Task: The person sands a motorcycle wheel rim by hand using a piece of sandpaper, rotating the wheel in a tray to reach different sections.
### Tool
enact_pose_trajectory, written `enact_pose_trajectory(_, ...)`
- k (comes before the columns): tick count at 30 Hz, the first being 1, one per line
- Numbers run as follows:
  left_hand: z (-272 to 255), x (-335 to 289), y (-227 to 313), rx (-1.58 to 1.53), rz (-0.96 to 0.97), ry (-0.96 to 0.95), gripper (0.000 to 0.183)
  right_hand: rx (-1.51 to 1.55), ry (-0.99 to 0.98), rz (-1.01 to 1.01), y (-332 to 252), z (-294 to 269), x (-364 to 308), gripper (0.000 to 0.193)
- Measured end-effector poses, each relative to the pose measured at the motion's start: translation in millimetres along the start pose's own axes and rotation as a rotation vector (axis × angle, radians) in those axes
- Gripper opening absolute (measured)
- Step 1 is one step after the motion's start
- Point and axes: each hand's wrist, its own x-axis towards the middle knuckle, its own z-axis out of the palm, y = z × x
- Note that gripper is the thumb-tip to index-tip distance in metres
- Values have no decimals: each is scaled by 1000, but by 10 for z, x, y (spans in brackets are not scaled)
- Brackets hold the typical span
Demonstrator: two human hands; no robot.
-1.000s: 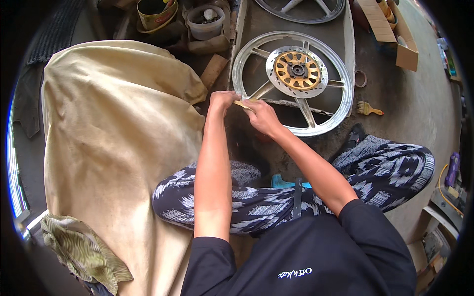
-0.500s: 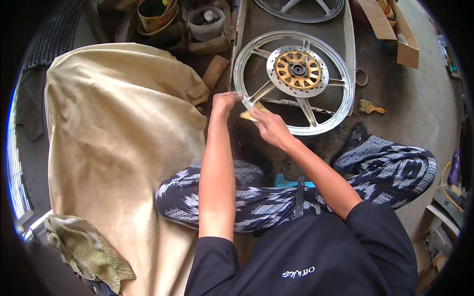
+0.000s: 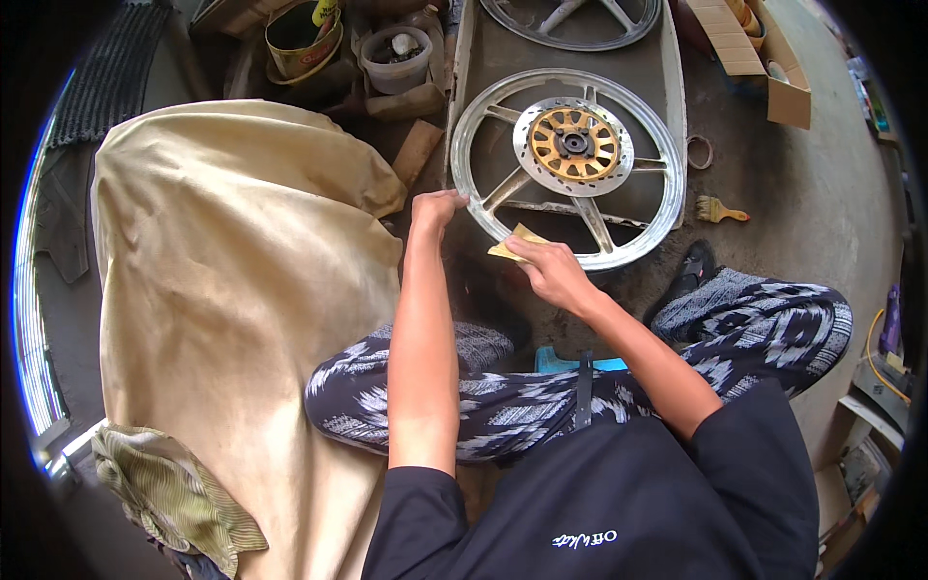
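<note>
A silver spoked motorcycle wheel (image 3: 674, 208) lies flat in front of me, with a gold-centred brake disc (image 3: 622, 164) on its hub. My left hand (image 3: 437, 209) grips the wheel at the left side of its rim; its fingertips are partly hidden. In my right hand (image 3: 556, 274) is a folded yellow piece of sandpaper (image 3: 519, 242), pinched under the fingers and resting against the near-left part of the rim.
The wheel lies on a shallow tray (image 3: 680, 116), with a second wheel (image 3: 633, 37) behind. To the right are a paintbrush (image 3: 720, 210), a tape ring (image 3: 700, 152) and a cardboard box (image 3: 788, 101). A beige cover (image 3: 232, 251) drapes at left, near a wooden block (image 3: 417, 152) and plastic tub (image 3: 397, 72).
My right hand has slid the sandpaper along the rim, toward me and to the right, away from my left hand. The left hand stays at the rim's left side.
</note>
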Motion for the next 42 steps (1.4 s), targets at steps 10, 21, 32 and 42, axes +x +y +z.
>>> enact_pose_trajectory(10,90,52,-64,-40,27,-23,43,-146,-42,101,-72,153,268,48)
enact_pose_trajectory(21,107,-93,93,-35,21,-12,42,-64,80,144,-5,241,311,39)
enact_pose_trajectory(32,180,-129,75,-70,-15,-31,41,-15,-30,324,180,140,474,43)
enact_pose_trajectory(42,22,3,18,-97,-53,-85,44,81,-174,357,191,96,552,45)
